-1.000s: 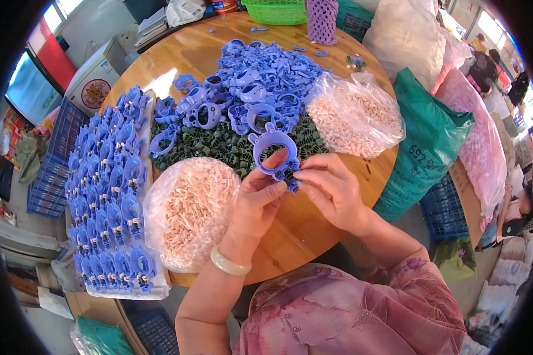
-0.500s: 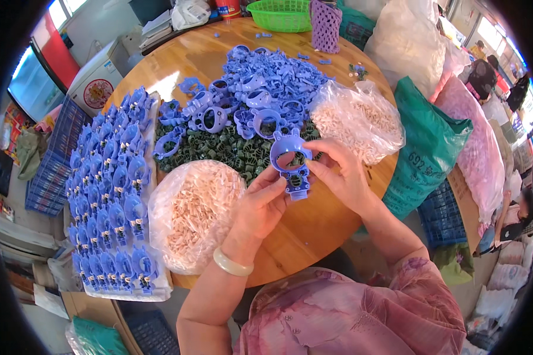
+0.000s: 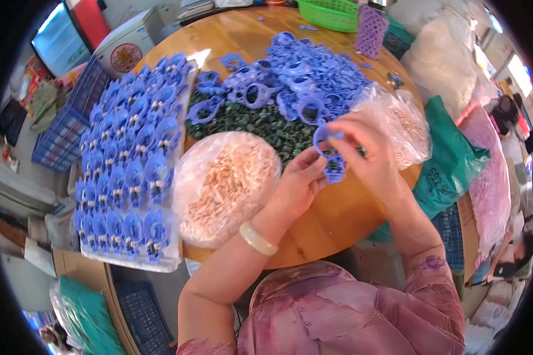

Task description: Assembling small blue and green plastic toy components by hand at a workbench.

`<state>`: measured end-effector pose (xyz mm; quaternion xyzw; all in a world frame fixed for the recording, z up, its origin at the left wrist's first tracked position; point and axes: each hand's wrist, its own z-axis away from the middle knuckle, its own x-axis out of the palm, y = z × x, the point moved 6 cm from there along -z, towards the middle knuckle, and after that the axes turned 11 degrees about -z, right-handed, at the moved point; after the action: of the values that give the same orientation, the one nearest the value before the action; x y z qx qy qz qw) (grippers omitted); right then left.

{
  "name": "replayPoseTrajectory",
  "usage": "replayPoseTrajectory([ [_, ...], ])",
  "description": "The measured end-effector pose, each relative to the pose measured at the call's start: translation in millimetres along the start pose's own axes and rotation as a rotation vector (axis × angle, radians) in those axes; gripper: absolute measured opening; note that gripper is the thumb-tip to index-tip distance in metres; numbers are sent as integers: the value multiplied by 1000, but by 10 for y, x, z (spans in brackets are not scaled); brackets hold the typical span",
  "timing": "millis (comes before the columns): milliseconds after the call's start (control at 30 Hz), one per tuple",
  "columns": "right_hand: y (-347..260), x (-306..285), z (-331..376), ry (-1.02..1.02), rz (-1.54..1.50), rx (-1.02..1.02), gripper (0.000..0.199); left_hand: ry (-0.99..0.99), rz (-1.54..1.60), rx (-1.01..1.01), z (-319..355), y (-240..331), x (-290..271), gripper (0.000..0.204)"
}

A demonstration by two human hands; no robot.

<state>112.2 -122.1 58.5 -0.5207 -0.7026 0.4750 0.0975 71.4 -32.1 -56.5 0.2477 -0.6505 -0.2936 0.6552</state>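
Hands met right of the frame's centre over a round wooden table [image 3: 337,219]: the left hand [image 3: 296,186] and right hand [image 3: 367,151] both pinched one blue plastic ring piece [image 3: 331,155]. Assembly looked mid-step; the next move likely called for pressing a small part home.

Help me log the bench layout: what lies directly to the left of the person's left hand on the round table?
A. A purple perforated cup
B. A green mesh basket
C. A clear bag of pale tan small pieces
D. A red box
C: the clear bag of pale tan pieces sits on the wooden table just left of the left hand, which with the right hand holds a blue plastic ring part.
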Motion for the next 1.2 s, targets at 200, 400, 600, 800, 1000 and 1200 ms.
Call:
replayPoseTrajectory([
  [200,-337,1208,-99,-522,79,-401,15,20,-30,83,-57,-124,-125,32],
  [400,-248,2069,-78,-939,435,-394,18,-78,19,65,-267,-279,-304,44],
  [600,-94,2103,-79,-940,489,-348,20,-53,14,81,-287,-285,-293,41],
  [800,-54,1750,-211,-693,-81,-177,14,-56,-41,162,-178,-207,-200,36],
  [1000,99,1737,-190,-776,-457,374,13,-104,6,247,-250,-299,-358,39],
  [1200,155,1698,-189,-754,-538,442,13,-17,28,215,-279,-366,-384,38],
])
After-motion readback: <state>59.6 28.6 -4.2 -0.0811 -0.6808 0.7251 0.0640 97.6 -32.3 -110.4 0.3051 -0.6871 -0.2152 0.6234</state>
